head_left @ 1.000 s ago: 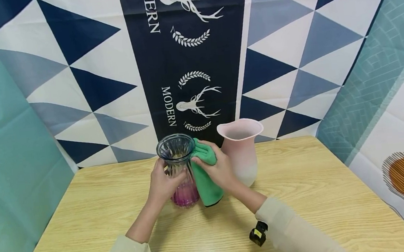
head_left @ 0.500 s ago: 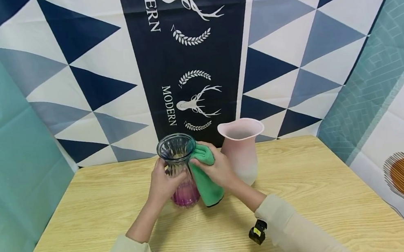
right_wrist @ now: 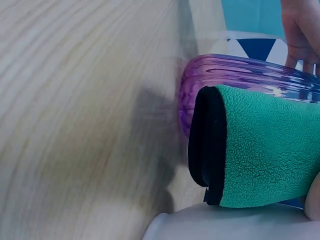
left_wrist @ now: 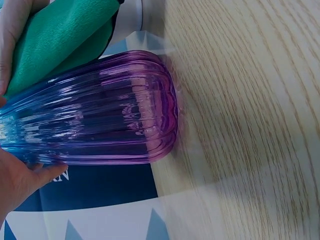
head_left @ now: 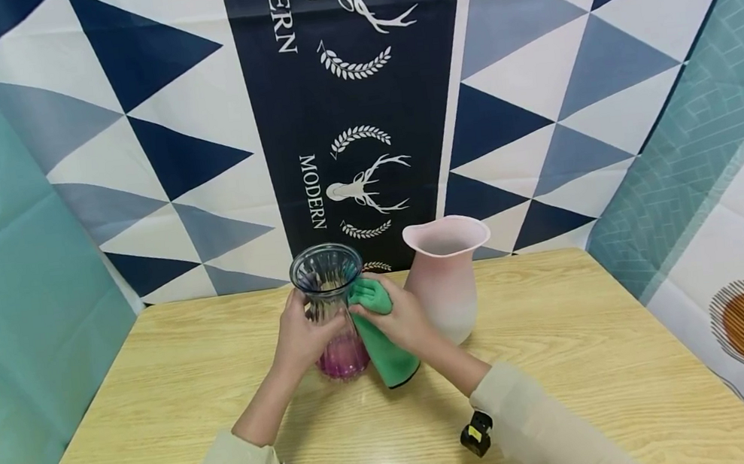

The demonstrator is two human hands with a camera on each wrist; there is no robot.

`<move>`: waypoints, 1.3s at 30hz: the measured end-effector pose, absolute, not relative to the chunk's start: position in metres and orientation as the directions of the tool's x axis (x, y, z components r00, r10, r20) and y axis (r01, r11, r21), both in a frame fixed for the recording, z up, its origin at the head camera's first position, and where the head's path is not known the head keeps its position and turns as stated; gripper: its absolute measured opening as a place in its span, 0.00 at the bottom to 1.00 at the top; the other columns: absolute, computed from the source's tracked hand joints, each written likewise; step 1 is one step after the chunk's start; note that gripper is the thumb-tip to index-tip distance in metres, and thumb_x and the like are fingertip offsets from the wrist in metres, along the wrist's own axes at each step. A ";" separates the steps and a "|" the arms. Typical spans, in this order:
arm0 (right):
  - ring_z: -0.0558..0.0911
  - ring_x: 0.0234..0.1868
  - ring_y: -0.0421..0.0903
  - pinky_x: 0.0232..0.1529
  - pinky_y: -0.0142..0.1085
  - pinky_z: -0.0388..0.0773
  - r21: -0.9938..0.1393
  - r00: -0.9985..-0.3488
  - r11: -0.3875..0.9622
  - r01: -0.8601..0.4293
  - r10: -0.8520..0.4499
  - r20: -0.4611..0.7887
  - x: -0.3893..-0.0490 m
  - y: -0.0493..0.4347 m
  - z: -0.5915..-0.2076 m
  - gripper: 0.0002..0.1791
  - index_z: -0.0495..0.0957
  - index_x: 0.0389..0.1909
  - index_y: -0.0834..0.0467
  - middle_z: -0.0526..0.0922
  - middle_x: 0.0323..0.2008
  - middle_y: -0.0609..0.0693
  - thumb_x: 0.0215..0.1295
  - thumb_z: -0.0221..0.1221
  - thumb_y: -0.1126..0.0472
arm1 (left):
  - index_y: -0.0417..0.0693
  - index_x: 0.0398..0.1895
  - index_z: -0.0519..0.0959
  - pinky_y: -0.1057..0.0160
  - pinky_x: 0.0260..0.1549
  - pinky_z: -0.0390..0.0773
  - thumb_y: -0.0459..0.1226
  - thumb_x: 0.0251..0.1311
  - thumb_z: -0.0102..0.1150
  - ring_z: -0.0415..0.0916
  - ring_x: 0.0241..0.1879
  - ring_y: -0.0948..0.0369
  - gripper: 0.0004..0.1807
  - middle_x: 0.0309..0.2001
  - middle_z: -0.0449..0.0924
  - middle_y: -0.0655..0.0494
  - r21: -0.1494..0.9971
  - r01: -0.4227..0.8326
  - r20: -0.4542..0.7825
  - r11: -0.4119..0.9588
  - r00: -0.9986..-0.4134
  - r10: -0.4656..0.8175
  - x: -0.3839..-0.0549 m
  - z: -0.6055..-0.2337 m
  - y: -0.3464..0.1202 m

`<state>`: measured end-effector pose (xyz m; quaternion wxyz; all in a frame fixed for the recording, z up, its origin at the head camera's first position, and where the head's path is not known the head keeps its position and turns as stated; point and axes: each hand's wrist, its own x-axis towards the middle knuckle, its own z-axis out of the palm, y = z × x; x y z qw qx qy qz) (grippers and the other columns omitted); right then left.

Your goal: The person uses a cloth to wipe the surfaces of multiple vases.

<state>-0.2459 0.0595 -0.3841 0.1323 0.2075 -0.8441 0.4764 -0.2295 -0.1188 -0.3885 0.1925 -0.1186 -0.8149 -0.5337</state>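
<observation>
A ribbed glass vase (head_left: 343, 356), blue at its flared rim and purple-pink at the base, stands upright on the wooden table. My left hand (head_left: 301, 336) grips its narrowed neck from the left, thumb across the front. In my right hand (head_left: 403, 316) is a folded green cloth (head_left: 388, 355) with a dark edge, held against the vase's right side just below the rim. The cloth's lower end hangs beside the vase. In the left wrist view the purple base (left_wrist: 150, 107) sits on the table; in the right wrist view the cloth (right_wrist: 270, 145) covers part of the vase.
Close behind my right hand stands a pink-and-white pitcher-like vase (head_left: 452, 284) with a wavy rim. The wooden table (head_left: 190, 379) ends at a patterned backdrop (head_left: 346, 114), with a teal cloth wall (head_left: 30, 283) on the left.
My right hand has slid the cloth slightly down along the vase's upper right side, and its lower end has swung a little right. My left hand keeps its grip on the neck.
</observation>
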 end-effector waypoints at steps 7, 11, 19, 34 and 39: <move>0.80 0.50 0.49 0.52 0.43 0.77 -0.729 -0.877 0.490 -0.478 -0.215 0.431 -0.244 0.059 -0.395 0.30 0.70 0.60 0.53 0.81 0.51 0.53 0.56 0.65 0.52 | 0.47 0.62 0.65 0.46 0.53 0.74 0.37 0.48 0.67 0.70 0.58 0.48 0.35 0.57 0.70 0.46 0.829 0.383 0.422 0.408 -0.907 -0.005 -0.229 -0.387 -0.118; 0.81 0.49 0.49 0.50 0.43 0.77 -0.729 -0.880 0.496 -0.473 -0.218 0.422 -0.242 0.060 -0.401 0.30 0.70 0.60 0.52 0.81 0.51 0.53 0.56 0.65 0.52 | 0.46 0.62 0.65 0.47 0.53 0.74 0.36 0.48 0.67 0.70 0.57 0.48 0.36 0.56 0.70 0.45 0.830 0.383 0.422 0.406 -0.907 -0.006 -0.228 -0.387 -0.119; 0.79 0.54 0.52 0.55 0.45 0.75 -0.707 -0.883 0.535 -0.462 -0.201 0.425 -0.236 0.061 -0.412 0.30 0.70 0.60 0.55 0.79 0.55 0.55 0.56 0.64 0.50 | 0.43 0.62 0.64 0.47 0.54 0.74 0.36 0.49 0.66 0.70 0.58 0.48 0.35 0.57 0.70 0.44 0.827 0.388 0.428 0.408 -0.904 -0.009 -0.229 -0.386 -0.118; 0.82 0.40 0.50 0.37 0.40 0.78 -0.615 -0.931 0.702 -0.359 -0.227 0.285 -0.229 0.065 -0.424 0.29 0.72 0.57 0.56 0.83 0.41 0.55 0.57 0.62 0.46 | 0.46 0.64 0.62 0.46 0.55 0.73 0.40 0.49 0.69 0.68 0.58 0.49 0.38 0.58 0.68 0.46 0.847 0.362 0.392 0.389 -0.920 0.004 -0.228 -0.386 -0.119; 0.82 0.39 0.48 0.36 0.38 0.77 -0.567 -0.938 0.748 -0.346 -0.257 0.233 -0.228 0.068 -0.429 0.30 0.71 0.57 0.56 0.83 0.38 0.53 0.57 0.62 0.45 | 0.50 0.67 0.59 0.45 0.59 0.69 0.45 0.47 0.71 0.64 0.61 0.50 0.44 0.61 0.64 0.47 0.846 0.346 0.382 0.406 -0.924 -0.008 -0.227 -0.385 -0.117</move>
